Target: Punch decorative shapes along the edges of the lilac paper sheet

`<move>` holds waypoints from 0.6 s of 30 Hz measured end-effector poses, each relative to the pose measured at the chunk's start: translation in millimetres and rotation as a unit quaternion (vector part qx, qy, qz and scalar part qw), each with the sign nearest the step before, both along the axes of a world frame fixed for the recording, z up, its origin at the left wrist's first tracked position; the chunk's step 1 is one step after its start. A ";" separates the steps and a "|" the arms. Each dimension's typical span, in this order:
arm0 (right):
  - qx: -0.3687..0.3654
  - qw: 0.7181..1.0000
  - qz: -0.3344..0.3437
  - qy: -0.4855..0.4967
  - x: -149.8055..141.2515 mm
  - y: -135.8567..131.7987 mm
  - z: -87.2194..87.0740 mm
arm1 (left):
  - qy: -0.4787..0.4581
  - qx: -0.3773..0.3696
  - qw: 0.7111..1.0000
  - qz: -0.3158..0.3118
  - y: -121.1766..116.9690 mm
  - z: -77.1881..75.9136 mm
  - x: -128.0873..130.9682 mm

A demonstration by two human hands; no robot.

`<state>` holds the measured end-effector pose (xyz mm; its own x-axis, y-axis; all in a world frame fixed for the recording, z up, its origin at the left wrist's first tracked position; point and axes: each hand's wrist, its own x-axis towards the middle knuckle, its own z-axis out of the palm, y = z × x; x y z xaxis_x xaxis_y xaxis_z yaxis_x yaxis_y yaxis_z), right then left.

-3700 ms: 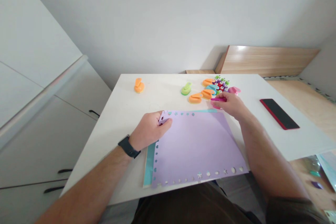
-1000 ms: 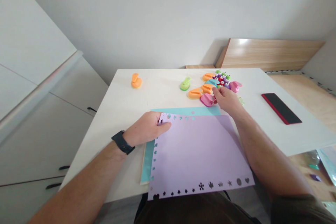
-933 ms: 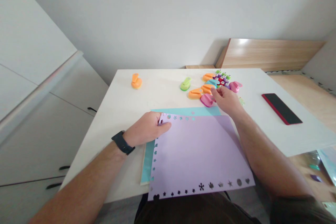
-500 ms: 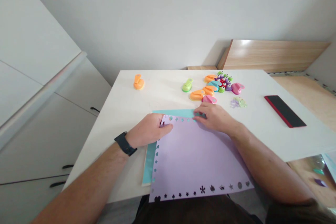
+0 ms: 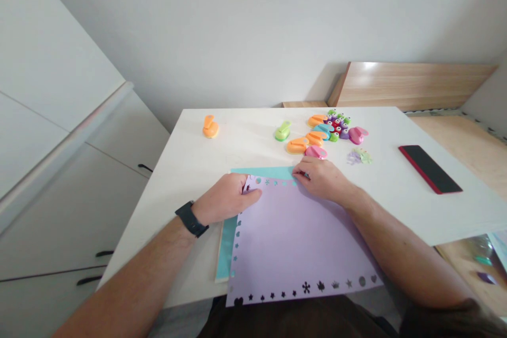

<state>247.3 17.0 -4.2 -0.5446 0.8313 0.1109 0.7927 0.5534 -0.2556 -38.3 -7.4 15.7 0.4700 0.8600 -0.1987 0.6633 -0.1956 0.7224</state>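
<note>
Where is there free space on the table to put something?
The table is bare between the lone orange punch and the green punch, and between the scraps and the black slab. It is crowded beyond the right hand, where other punches cluster beside the toys.

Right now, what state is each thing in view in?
Purple sheet: hole-punched along its left, bottom and part of its top edge.
Blue sheet: mostly covered by the purple one.
Left hand: pinching the purple sheet's upper-left corner.
Right hand: fingertips close together at the top edge; grip unclear.
Paper cutouts: loose, in a pile.
Watch: strapped on.
Black-and-red slab: lying flat.
</note>
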 end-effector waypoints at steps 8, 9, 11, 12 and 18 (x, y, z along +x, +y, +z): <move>0.000 0.999 0.028 -0.022 9.4 -3.3 6.6 | -0.007 -0.001 1.000 0.002 0.1 -0.8 -0.7; -0.001 0.999 0.031 -0.024 10.5 -3.7 7.2 | -0.009 -0.003 1.000 0.001 0.0 -0.9 -0.8; -0.004 0.999 0.039 -0.032 11.8 -4.6 8.3 | -0.012 -0.005 1.000 -0.001 -0.1 -1.3 -1.0; -0.004 0.998 0.043 -0.036 11.9 -5.2 9.0 | -0.014 -0.007 1.000 -0.001 0.0 -1.7 -1.1; -0.005 0.995 0.050 -0.086 10.2 -11.9 16.6 | -0.016 -0.007 1.000 -0.016 0.8 -4.0 -1.7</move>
<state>257.5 5.1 12.4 -0.6355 0.7721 0.0016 0.7658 0.6306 -0.1265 -40.0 -6.6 11.7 0.5031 0.8418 -0.1956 0.6332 -0.2051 0.7463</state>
